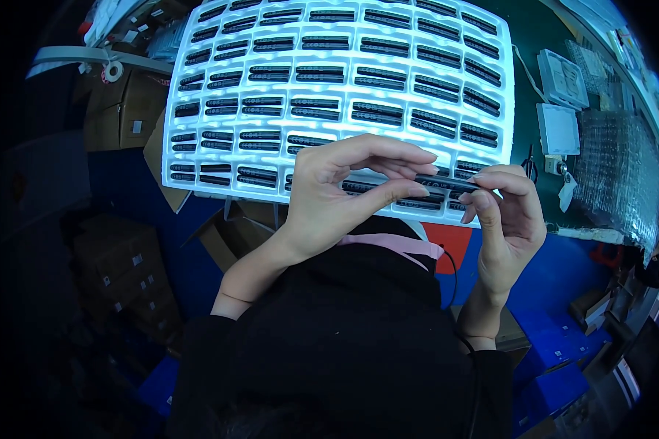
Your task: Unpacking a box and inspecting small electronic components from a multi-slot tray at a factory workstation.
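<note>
black rods (448, 182); white tray (507, 102); dark-green tabletop (538, 29)

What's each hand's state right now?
Left hand: at the left end of the black stick; can't tell if gripping.
Right hand: closed, holding its right end.

Rods (377, 108) lie in the tray (507, 110), left of scissors (531, 157).

Free air above white tray (345, 110)
</note>
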The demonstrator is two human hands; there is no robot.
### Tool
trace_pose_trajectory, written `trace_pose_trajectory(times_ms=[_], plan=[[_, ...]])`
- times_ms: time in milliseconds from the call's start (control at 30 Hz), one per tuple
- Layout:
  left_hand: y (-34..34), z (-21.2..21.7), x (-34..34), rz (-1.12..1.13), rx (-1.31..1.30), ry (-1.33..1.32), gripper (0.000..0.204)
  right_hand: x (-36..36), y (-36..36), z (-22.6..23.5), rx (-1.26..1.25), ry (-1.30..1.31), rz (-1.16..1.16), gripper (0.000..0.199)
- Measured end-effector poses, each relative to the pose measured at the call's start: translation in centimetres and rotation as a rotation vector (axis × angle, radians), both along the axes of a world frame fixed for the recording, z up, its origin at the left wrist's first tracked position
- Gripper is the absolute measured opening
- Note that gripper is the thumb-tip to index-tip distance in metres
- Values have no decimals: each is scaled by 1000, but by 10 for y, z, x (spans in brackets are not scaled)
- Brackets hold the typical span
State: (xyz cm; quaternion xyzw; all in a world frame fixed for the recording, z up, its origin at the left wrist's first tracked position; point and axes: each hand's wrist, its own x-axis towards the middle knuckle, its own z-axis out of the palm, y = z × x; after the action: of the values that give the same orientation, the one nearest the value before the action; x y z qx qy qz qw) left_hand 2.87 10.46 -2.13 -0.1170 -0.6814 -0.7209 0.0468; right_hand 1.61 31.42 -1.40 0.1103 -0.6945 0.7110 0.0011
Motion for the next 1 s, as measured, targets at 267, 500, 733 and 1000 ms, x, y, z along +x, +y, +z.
trace_pose_trajectory(times_ms=[267, 500, 733, 1000], plan=[[2, 2, 1, 5, -9, -15, 38, 3, 2, 1, 47, 67, 23, 23], [9, 6, 4, -75, 175, -238, 30, 5, 0, 0, 104, 182, 15, 27], [10, 7, 5, -89, 334, -332, 24, 7, 2, 0, 51, 59, -21, 25], [10, 8, 7, -63, 331, -302, 25, 6, 2, -2, -7, 42, 12, 24]])
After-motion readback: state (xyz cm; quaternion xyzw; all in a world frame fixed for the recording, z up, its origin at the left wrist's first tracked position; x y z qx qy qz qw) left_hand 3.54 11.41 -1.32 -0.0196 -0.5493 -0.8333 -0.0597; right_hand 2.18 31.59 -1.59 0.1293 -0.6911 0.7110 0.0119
